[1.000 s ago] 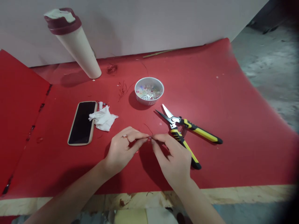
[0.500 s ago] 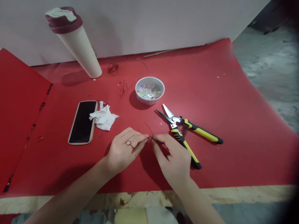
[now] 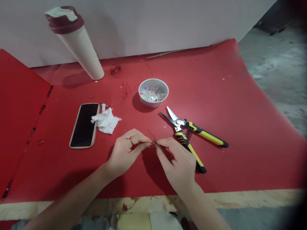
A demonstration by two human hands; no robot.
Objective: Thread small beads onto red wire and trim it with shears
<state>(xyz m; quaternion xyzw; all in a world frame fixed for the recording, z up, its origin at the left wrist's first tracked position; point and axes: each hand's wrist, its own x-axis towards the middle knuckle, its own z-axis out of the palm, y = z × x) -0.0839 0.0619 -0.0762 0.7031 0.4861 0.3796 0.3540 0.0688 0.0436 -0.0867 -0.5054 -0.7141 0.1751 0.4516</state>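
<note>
Between my fingertips is a small beaded piece (image 3: pixel 153 143), pinkish purple, with a thin dark wire (image 3: pixel 151 134) sticking up from it. My left hand (image 3: pixel 127 151), with a ring on one finger, pinches the piece from the left. From the other side my right hand (image 3: pixel 177 161) pinches it between thumb and forefinger. The fingers hide much of the piece, so its exact shape does not show. Just right of my right hand lie the yellow-and-black shears (image 3: pixel 178 123), blades apart. Beyond my hands stands a perforated metal bowl (image 3: pixel 153 103) holding small pale and coloured beads.
A phone (image 3: pixel 83 126) lies to the left, with a crumpled white tissue (image 3: pixel 106 121) against its edge. Behind it stands a tall white tumbler (image 3: pixel 82 48). Red wire scraps (image 3: pixel 126 90) and a wire tangle (image 3: pixel 115 70) lie on the red tabletop (image 3: pixel 240 111), below a pale wall.
My left hand has rolled slightly and its fingers have shifted on the piece, which shows a little more. The wire end leans further left. My right hand stays nearly still.
</note>
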